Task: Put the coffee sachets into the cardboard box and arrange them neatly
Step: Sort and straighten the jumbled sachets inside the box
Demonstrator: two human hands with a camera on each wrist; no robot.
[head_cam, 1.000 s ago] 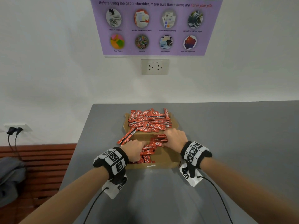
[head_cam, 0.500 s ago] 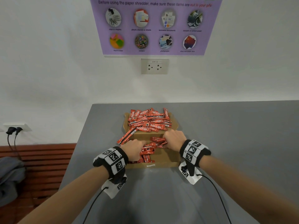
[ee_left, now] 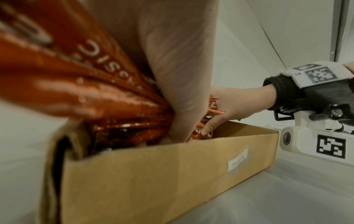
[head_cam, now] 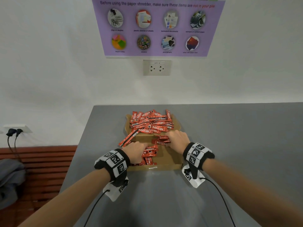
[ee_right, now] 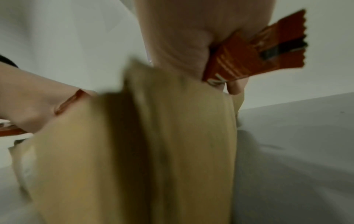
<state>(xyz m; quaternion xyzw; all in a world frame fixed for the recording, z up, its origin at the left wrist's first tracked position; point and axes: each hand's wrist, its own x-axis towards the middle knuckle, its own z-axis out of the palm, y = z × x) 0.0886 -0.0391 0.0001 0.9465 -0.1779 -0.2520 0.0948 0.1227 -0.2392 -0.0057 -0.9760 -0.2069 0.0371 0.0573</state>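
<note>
An open cardboard box (head_cam: 170,165) stands on the grey table, its lid folded flat behind it. A heap of red coffee sachets (head_cam: 151,122) lies on that lid, and one long sachet (head_cam: 128,138) hangs over the left side. My left hand (head_cam: 136,152) is inside the box at the near left, gripping a bundle of sachets (ee_left: 80,84). My right hand (head_cam: 176,140) is over the box's far wall, gripping a few sachets (ee_right: 254,51). Loose sachets (head_cam: 148,154) lie in the box between the two hands.
The grey table (head_cam: 237,145) runs out to the right and toward me. A wall with a socket (head_cam: 157,67) and a purple poster (head_cam: 157,27) stands right behind the box. Left of the table is a wooden bench (head_cam: 37,163) with grey cloth on it.
My right hand shifted slightly back and forth at the box's far wall with its sachets. The left hand stayed put in the box.
</note>
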